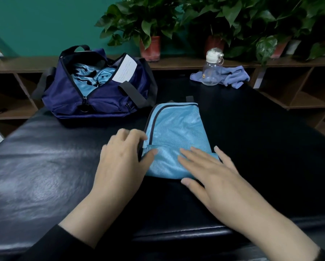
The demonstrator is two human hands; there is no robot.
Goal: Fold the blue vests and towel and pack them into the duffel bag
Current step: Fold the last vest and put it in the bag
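Left grip (120,159) at vest (174,129) edge.

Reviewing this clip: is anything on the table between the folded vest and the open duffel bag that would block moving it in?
Nothing visible does. The folded vest lies under both hands, and only bare table separates it from the duffel bag, whose unzipped top already shows blue fabric inside.

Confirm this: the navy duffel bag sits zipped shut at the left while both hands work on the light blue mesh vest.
Not quite. The head view shows the navy duffel bag unzipped, with light blue fabric inside. The rest holds: the left hand and right hand are on the light blue mesh vest.
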